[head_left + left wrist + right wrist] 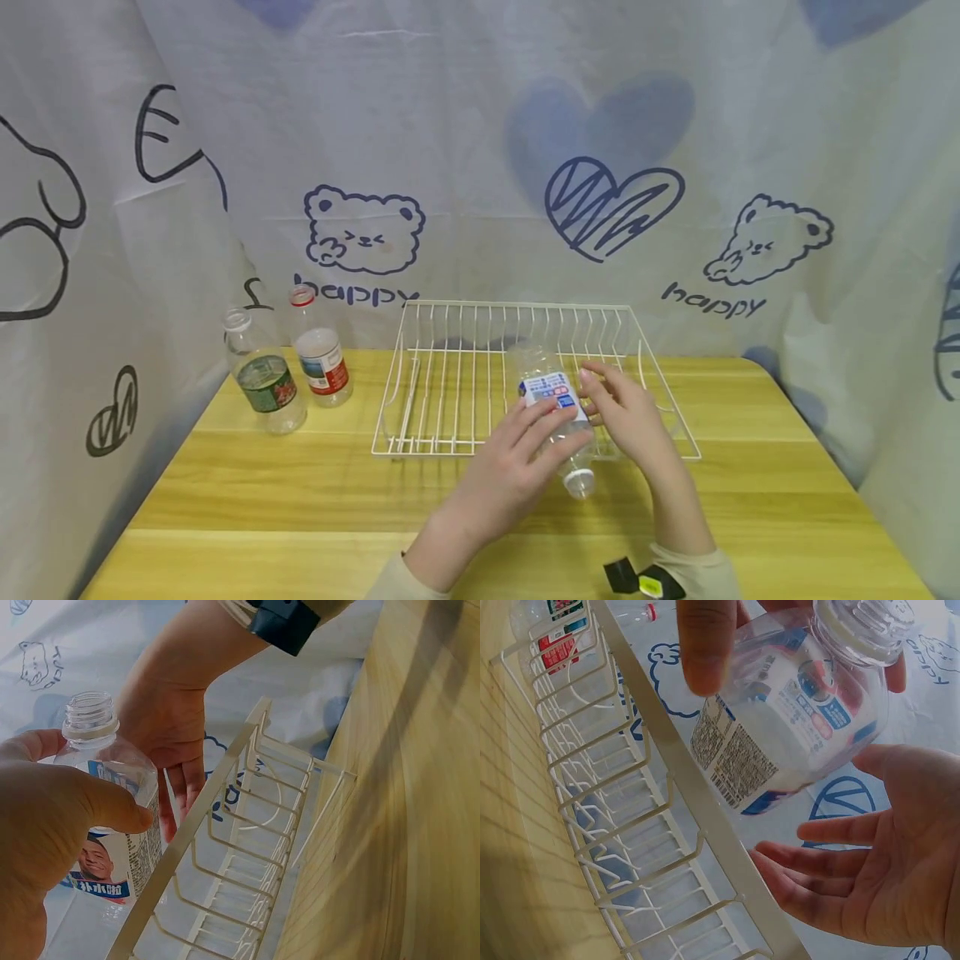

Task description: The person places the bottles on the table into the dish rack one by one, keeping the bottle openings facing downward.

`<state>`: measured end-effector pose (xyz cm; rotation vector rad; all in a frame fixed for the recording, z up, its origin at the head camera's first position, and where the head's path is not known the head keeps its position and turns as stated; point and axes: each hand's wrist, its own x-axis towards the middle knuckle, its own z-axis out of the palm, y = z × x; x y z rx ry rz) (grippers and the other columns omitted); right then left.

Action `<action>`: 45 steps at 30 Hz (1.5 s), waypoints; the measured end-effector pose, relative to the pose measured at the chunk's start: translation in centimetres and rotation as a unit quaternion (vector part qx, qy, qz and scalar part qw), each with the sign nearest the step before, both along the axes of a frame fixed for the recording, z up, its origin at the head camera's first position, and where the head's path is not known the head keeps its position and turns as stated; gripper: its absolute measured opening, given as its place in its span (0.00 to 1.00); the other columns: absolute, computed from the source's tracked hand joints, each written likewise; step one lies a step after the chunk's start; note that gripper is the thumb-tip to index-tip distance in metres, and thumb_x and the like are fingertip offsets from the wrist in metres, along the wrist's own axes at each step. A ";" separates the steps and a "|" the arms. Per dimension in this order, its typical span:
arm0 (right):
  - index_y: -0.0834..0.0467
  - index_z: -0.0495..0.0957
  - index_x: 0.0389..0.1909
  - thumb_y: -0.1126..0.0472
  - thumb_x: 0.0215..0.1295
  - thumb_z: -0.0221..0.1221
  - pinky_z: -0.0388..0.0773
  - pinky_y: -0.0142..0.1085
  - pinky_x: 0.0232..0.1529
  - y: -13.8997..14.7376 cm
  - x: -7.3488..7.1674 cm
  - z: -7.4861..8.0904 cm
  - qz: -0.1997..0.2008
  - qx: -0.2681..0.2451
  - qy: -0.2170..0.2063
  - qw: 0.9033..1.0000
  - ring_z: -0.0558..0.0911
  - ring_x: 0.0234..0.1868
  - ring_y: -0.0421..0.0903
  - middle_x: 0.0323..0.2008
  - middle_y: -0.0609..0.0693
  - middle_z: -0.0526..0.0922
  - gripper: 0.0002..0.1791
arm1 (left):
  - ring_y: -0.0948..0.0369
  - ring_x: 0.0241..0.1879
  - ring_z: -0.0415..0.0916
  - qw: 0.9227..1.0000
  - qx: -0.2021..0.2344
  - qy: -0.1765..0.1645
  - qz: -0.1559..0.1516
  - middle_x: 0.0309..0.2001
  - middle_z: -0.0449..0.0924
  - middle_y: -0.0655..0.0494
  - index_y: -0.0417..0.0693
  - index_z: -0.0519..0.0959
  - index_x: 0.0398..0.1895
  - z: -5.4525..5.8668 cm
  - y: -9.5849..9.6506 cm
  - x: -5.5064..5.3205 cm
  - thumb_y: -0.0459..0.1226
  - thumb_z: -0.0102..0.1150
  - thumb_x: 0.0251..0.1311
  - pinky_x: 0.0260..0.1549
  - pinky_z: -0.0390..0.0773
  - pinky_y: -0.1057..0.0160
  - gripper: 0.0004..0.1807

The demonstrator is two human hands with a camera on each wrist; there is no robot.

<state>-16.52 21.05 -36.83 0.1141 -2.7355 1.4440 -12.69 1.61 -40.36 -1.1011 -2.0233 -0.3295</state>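
Frame centre: left hand [510, 467] grips clear, blue-labelled plastic bottle [551, 388]; right hand [628, 417] spread, empty. Loosened grip could drop it onto white wire rack [684, 780].

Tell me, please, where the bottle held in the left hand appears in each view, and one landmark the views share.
Head: the bottle is right of centre, below mid-height, its neck toward the bottom edge.
Left wrist: at the left side, neck upward, partly covered by the left hand.
Right wrist: right of centre, in the upper half, neck toward the upper right.
Shared landmark: the white wire rack.
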 end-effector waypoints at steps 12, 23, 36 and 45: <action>0.52 0.61 0.71 0.38 0.69 0.51 0.84 0.38 0.39 0.2 -0.1 -0.2 0.038 -0.020 -0.066 0.997 0.82 0.45 0.51 0.53 0.65 0.79 0.35 | 0.54 0.66 0.66 1.000 -0.005 0.011 -0.018 0.64 0.70 0.52 0.58 0.71 0.65 -0.6 0.6 0.4 0.30 0.67 0.49 0.69 0.66 0.50 0.36; 0.53 0.57 0.73 0.42 0.69 0.54 0.83 0.38 0.40 0.1 0.2 0.1 0.071 -0.047 -0.084 0.993 0.81 0.44 0.50 0.55 0.65 0.77 0.37 | 0.54 0.67 0.66 0.999 0.007 0.031 -0.026 0.64 0.71 0.52 0.60 0.73 0.63 -1.0 0.9 0.3 0.30 0.66 0.50 0.68 0.68 0.49 0.34; 0.52 0.54 0.75 0.44 0.68 0.57 0.83 0.39 0.48 0.2 0.6 0.9 -0.009 -0.089 -0.030 0.996 0.79 0.57 0.60 0.67 0.65 0.68 0.39 | 0.52 0.67 0.66 0.999 0.029 0.020 0.026 0.65 0.70 0.52 0.61 0.72 0.63 -0.7 -0.1 -0.5 0.37 0.73 0.43 0.63 0.71 0.44 0.39; 0.44 0.54 0.75 0.42 0.64 0.61 0.82 0.33 0.40 0.7 0.9 1.1 -0.096 -0.038 0.047 0.993 0.77 0.52 0.53 0.69 0.54 0.68 0.42 | 0.49 0.63 0.70 0.996 0.066 -0.002 0.061 0.61 0.73 0.48 0.56 0.75 0.60 -0.1 -2.6 -2.1 0.36 0.73 0.42 0.63 0.72 0.44 0.35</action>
